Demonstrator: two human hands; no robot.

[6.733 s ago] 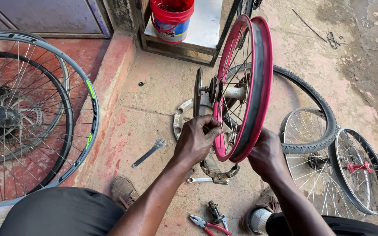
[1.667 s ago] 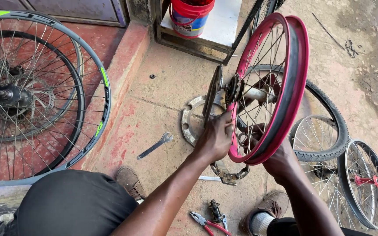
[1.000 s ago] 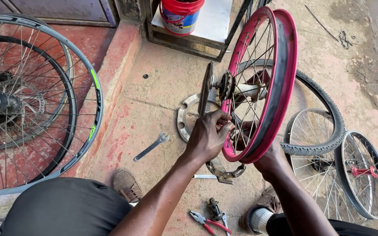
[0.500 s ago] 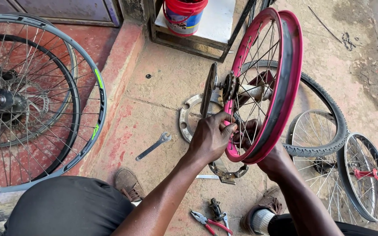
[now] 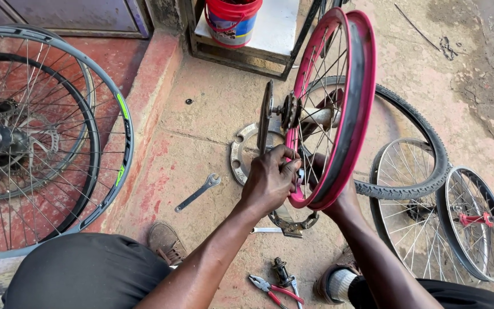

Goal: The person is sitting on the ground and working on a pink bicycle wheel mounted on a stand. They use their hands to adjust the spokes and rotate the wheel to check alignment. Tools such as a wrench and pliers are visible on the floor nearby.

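Gripping red rim (image 5: 338, 114): L hand (image 5: 271, 180) fingers closed on it, R hand (image 5: 338, 191) grip hidden; red bucket (image 5: 231, 20) contents unseen.

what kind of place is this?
Likely an open-air bicycle repair spot on bare concrete. Both hands, left hand and right hand, work a red wheel rim; spare wheels, a loose tyre and a spanner lie around.

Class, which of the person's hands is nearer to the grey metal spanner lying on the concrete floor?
Left. The left hand grips the red wheel rim just right of the spanner; the right hand sits behind the rim, farther away.
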